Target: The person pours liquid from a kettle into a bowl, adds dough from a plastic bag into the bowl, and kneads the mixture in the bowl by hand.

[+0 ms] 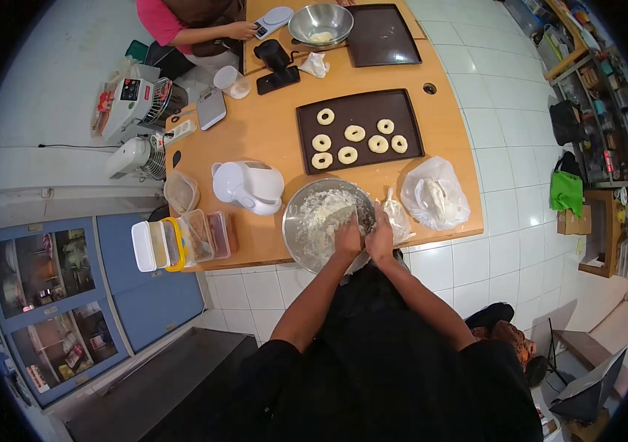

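Bowl [293, 243]: centre of the frame, at the desk's [261, 239] near edge
Left hand [348, 240]: inside, fingertips hidden, grip unclear
Right hand [379, 239]: right rim, grip unclear
Floury mixture [323, 212]: partly covered

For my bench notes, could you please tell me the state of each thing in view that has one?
Near bowl, holding loose floury mixture
Left hand, in the near bowl
Right hand, at its rim
Near tray, carrying eight dough rings
Far tray, without dough rings
Far bowl, holding a pale lump
Blue cabinet doors, closed
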Demonstrator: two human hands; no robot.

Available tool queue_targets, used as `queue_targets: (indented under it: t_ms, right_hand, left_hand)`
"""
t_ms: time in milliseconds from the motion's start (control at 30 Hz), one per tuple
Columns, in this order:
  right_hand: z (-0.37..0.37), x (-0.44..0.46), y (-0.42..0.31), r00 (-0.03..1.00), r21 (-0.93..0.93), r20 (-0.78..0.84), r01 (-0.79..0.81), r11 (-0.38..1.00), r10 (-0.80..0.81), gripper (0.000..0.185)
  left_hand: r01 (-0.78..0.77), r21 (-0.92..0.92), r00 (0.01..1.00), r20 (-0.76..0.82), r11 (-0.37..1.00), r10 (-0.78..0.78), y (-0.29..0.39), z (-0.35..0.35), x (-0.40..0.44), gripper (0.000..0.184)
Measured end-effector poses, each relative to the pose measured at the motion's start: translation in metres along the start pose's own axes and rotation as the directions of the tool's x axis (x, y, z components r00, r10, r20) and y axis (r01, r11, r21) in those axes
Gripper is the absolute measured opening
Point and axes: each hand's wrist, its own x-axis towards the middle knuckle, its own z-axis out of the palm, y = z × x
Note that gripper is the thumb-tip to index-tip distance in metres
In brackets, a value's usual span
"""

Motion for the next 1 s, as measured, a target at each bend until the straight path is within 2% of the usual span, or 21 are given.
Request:
queue_targets:
  t_ms: [133,233,333,433,533,567,600,667,733,833,933,1000]
  right_hand:
    - [-0.004,-0.002,-0.003,1.0,0.02,0.008,0.014,1.0,-0.014,0.072]
    - [-0.001,0.0,-0.005,1.0,0.005,0.005,0.001,1.0,-0.001,0.073]
    - [0.0,0.001,-0.001,1.0,-0.017,0.016,-0.021,1.0,0.022,0.073]
    - [-0.007,-0.002,-0.014,0.997,0.035,0.03,-0.079,0.996,0.078,0.072]
    - [0.002,-0.004,-0.015,0.999,-0.028,-0.015,-0.05,0.998,0.049,0.072]
    - [0.007,-0.004,-0.008,0.998,-0.066,-0.058,0.025,0.998,-0.028,0.073]
    - [0.005,-0.002,-0.009,0.999,-0.06,-0.051,-0.005,0.998,0.002,0.072]
    - [0.002,0.001,-0.014,0.997,-0.044,-0.038,-0.063,0.997,0.062,0.07]
    - [0.005,0.001,-0.011,0.996,-0.037,-0.081,-0.027,0.999,0.024,0.066]
    - [0.006,0.006,-0.013,0.996,-0.035,-0.093,-0.005,0.999,0.002,0.066]
    - [0.007,0.007,-0.015,0.995,-0.032,-0.105,-0.005,0.999,0.002,0.065]
    - [0.007,0.005,-0.016,0.993,-0.014,-0.116,-0.003,1.0,0.002,0.065]
  left_hand:
    - [-0.167,0.019,0.986,0.027,0.986,0.166,-0.021,-0.008,-0.014,0.061]
    - [-0.389,0.388,0.891,-0.071,0.835,0.448,-0.048,0.002,-0.024,0.044]
    - [-0.193,0.264,0.975,-0.056,0.945,0.215,-0.058,-0.019,-0.038,0.037]
    - [-0.232,0.327,0.934,-0.19,0.916,0.304,-0.09,-0.027,-0.044,0.034]
    - [-0.087,0.241,0.993,-0.058,0.967,0.104,-0.098,-0.032,-0.05,0.036]
    - [-0.08,0.191,0.995,-0.036,0.978,0.088,-0.1,-0.034,-0.054,0.038]
    - [-0.073,0.141,0.997,-0.014,0.987,0.076,-0.098,-0.043,-0.059,0.04]
    - [-0.056,0.1,0.998,-0.024,0.993,0.059,-0.092,-0.06,-0.057,0.046]
    - [-0.029,0.109,0.996,-0.078,0.994,0.037,-0.089,-0.067,-0.056,0.055]
    - [-0.081,0.084,0.982,-0.165,0.993,0.094,-0.083,-0.069,-0.044,0.07]
    - [-0.096,0.331,0.949,-0.254,0.939,0.186,-0.068,-0.082,-0.041,0.066]
    - [-0.211,0.163,0.973,-0.053,0.964,0.223,-0.097,-0.048,-0.015,0.064]
